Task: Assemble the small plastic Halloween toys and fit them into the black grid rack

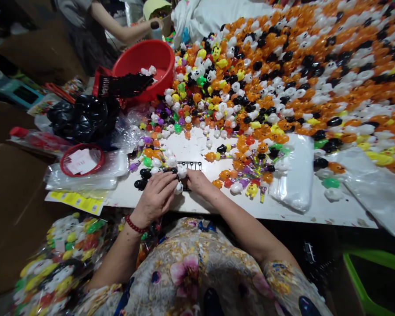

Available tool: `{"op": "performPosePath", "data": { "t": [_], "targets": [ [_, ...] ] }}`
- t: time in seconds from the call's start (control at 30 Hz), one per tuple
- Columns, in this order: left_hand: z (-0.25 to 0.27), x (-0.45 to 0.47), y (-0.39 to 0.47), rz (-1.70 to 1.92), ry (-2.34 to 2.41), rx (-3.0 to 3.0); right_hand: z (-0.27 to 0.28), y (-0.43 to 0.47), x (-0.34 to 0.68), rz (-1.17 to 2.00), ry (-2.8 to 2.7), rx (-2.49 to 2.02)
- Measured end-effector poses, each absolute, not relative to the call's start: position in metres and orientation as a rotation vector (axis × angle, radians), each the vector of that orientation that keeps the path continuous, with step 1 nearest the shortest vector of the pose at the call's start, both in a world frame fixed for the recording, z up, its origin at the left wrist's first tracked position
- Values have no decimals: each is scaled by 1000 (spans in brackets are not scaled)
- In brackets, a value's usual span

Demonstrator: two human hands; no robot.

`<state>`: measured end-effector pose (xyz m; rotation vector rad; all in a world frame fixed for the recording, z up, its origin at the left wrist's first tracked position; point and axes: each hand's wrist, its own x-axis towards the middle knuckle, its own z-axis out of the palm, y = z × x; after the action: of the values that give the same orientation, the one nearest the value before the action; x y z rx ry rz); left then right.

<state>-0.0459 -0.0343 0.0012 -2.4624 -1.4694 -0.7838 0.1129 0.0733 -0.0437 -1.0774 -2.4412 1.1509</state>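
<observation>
My left hand (156,193) is curved over a cluster of small glossy plastic toy figures, with its fingers close together. Black figures (143,177) stick out to its left, and a white figure (178,188) shows at its fingertips. Beside it, the fingers of my right hand (199,182) are closed at a white toy figure (181,170); its fingertips are partly hidden. A flat black plastic rack (192,165) with slots lies on the white table (187,142), partly under my hands. More figures, including a green one (147,161), lie just beyond my left hand.
A huge heap of orange, white and black figures (283,66) covers the far right. Stick toys (246,171) and clear bags (294,175) lie right. A red tub (164,57), black bag (85,116) and small red basket (95,169) stand left. Another person's arm (118,28) reaches in behind.
</observation>
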Motion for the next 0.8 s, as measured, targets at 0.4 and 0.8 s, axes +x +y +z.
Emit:
{"op": "performPosePath", "data": {
  "t": [0.4,0.8],
  "targets": [
    [9,-38,-27,-580,-1515,-2435,-35,70,104,938,-2738,-979],
    [4,-36,-22,-578,-1544,-2406,-15,130,199,94,-2597,-1670]
  ]
}}
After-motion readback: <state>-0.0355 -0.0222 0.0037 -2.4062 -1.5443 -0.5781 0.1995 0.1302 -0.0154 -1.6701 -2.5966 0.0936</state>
